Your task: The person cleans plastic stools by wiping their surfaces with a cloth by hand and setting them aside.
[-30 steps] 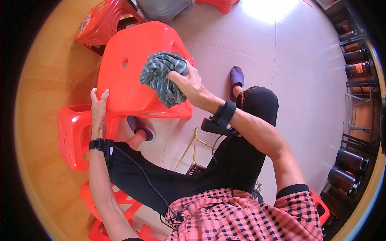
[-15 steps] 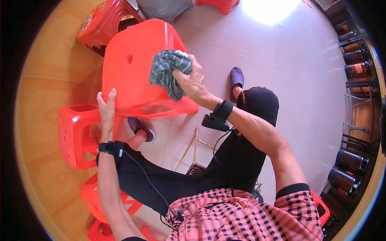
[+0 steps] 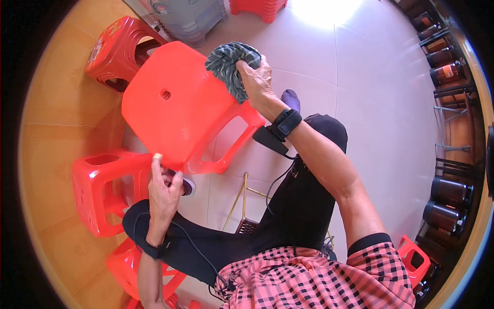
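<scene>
My right hand [image 3: 257, 85] is closed around a bunched dark grey checked cloth [image 3: 229, 67], at the far right edge of a red plastic stool [image 3: 170, 110]. The stool has a smooth seat with a small hole in the middle, and its legs show on the right side. At the stool's near corner is my left hand [image 3: 163, 201], its index finger and thumb apart. The index fingertip overlaps the seat edge; whether it presses on it I cannot tell. Both wrists carry black straps with cables.
Stacked red stools [image 3: 110, 54] stand against the wooden panel [image 3: 51, 123] on the left. Another red stool [image 3: 92, 190] is nearer on that side. Grey stacked plastic [image 3: 188, 20] is at the back. Dark jars [image 3: 447, 206] line a shelf on the right. A brass-coloured frame [image 3: 242, 201] stands between my legs.
The red stool has turned, its near corner now pointing toward me. My right hand moved up and right with the cloth. My left hand shifted right and toward me, loosening from the seat edge.
</scene>
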Demonstrator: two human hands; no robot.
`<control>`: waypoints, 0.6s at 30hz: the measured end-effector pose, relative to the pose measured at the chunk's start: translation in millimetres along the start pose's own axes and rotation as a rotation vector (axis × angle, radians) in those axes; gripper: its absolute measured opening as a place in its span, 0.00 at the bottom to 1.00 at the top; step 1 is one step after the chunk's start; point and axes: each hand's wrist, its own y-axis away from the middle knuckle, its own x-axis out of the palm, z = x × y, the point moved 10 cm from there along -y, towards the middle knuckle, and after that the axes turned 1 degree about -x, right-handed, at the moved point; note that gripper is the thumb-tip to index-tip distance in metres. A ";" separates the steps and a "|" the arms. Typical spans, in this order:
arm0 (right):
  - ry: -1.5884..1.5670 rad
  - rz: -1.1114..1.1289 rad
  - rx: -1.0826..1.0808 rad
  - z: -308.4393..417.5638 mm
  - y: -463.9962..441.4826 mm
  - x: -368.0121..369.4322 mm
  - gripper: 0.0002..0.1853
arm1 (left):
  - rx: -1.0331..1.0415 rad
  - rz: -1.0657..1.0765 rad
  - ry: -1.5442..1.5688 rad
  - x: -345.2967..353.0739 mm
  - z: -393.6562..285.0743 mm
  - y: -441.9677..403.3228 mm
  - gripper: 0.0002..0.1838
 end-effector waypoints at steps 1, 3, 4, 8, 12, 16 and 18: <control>-0.001 -0.001 0.001 1.7 1.8 -1.0 0.22 | -0.003 0.017 -0.085 -2.4 -6.4 2.6 0.29; -0.018 0.009 0.024 2.3 4.9 -1.3 0.21 | 0.214 -0.051 -0.239 -8.8 -22.6 -1.8 0.27; -0.019 0.012 0.023 2.1 5.4 -1.4 0.21 | 0.435 -0.115 -0.391 -9.8 -43.2 -0.1 0.25; -0.096 -0.094 0.047 -20.0 7.4 -20.9 0.21 | 0.582 -0.165 -0.374 -5.5 -70.2 -43.5 0.23; 0.146 -0.283 0.231 -56.5 30.8 -67.1 0.26 | 0.771 -0.275 -0.458 16.7 -71.7 -73.3 0.23; 0.215 -0.176 0.143 -80.5 50.2 -73.8 0.27 | 0.729 -0.276 -0.499 19.9 -67.6 -81.6 0.24; 0.151 -0.072 0.029 -68.1 53.8 -61.7 0.28 | 0.703 -0.261 -0.513 19.8 -65.9 -83.9 0.24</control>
